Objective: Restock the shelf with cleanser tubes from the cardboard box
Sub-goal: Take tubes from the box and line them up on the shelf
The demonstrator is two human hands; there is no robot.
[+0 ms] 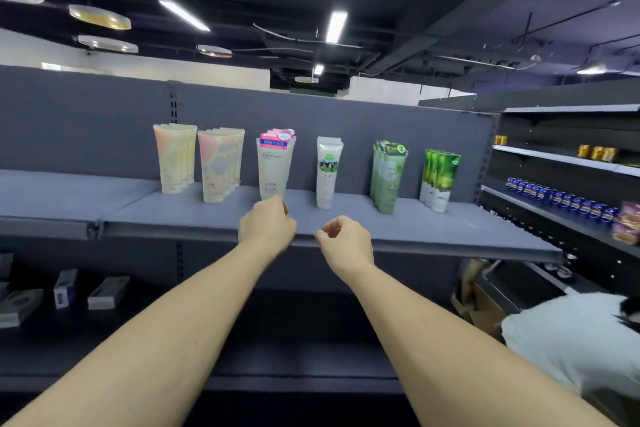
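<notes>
Cleanser tubes stand cap-down in groups on the grey shelf: peach tubes, pink-patterned tubes, a pale tube with a pink label, a white tube, pale green tubes and bright green tubes. My left hand hovers just below the pale tube's cap, its fingers loosely curled and holding nothing. My right hand is over the shelf's front edge, also loosely curled and empty. Part of the cardboard box shows at the lower right.
White fabric covers part of the box at the lower right. A side rack on the right holds blue cans and gold jars. Small boxes lie on the lower shelf at left.
</notes>
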